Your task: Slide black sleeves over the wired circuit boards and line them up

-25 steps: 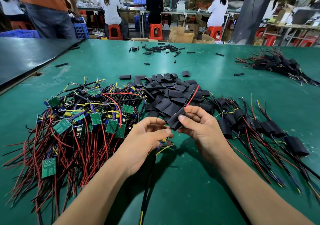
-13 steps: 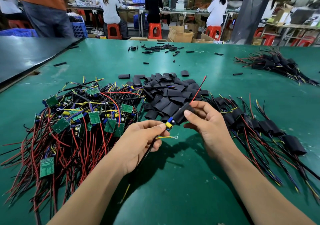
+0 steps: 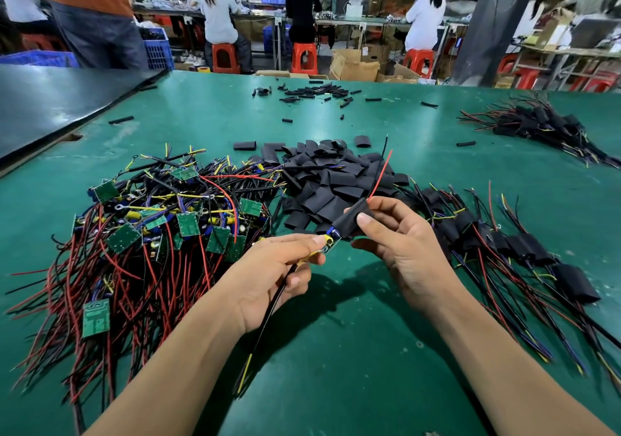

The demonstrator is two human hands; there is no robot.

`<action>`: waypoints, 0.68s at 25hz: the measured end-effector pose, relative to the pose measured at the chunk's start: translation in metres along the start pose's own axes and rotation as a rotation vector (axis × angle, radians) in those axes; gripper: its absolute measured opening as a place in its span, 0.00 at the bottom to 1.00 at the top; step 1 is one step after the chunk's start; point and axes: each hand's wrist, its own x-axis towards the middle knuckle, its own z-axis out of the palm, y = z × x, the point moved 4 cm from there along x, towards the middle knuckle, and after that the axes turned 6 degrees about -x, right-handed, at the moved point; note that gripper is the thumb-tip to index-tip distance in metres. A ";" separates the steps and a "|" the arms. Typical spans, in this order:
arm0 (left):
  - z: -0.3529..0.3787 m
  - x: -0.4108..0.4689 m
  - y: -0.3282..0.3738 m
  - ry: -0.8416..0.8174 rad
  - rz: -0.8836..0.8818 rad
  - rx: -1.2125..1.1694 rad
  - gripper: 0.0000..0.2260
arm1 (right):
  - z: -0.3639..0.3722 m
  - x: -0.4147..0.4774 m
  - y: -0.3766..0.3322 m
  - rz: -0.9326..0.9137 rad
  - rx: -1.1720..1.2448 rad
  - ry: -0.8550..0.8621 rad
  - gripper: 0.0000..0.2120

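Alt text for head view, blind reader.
The right hand pinches a black sleeve partly slid over a wired circuit board whose wires the left hand grips, above a green table. Bare boards lie piled left, empty sleeves behind, sleeved boards right.

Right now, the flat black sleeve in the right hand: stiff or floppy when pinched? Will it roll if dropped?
Probably soft: the flat black sleeve bulges around the wired circuit board that the left hand holds. Likely light: the right hand carries it in a fingertip pinch. Unlikely to roll: the loose black sleeves piled behind lie flattened.
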 end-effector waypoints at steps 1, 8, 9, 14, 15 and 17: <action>0.000 0.000 -0.001 -0.005 -0.007 -0.007 0.04 | 0.000 0.000 0.000 0.013 0.015 -0.006 0.14; -0.001 0.002 -0.002 -0.004 -0.048 -0.097 0.07 | 0.008 -0.004 0.002 0.097 0.100 -0.073 0.13; -0.001 0.002 -0.003 0.000 -0.038 -0.096 0.06 | 0.009 -0.005 0.002 0.100 0.096 -0.074 0.13; 0.000 0.003 -0.002 0.008 0.013 -0.098 0.08 | 0.010 -0.007 0.002 0.106 0.037 -0.080 0.17; -0.001 0.003 -0.001 0.009 0.025 -0.107 0.08 | 0.010 -0.007 0.001 0.100 0.027 -0.080 0.17; -0.002 0.003 0.000 -0.003 0.034 -0.098 0.09 | 0.008 -0.006 0.001 0.093 0.046 -0.061 0.17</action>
